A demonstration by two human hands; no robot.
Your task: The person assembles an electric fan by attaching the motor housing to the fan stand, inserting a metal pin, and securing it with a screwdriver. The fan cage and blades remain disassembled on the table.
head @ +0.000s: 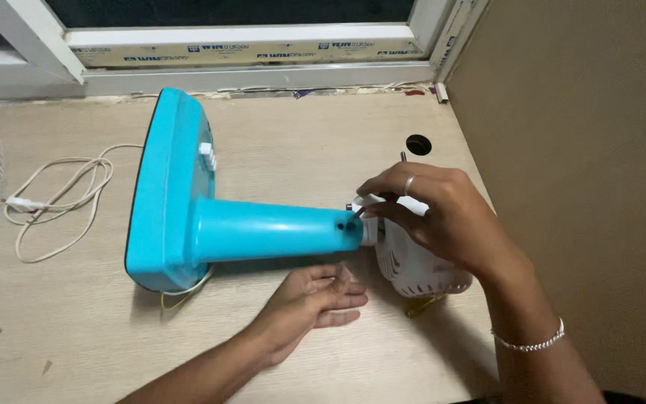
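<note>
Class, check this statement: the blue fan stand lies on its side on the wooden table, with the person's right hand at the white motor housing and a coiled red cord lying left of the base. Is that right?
Not quite. The head view shows the cord is white, not red. The rest holds: the blue fan stand lies on its side on the wooden table, and the right hand is at the white motor housing.

wooden table point(278, 150) — blue fan stand point(188, 217) | white cord point(54, 198) — lying flat
</note>
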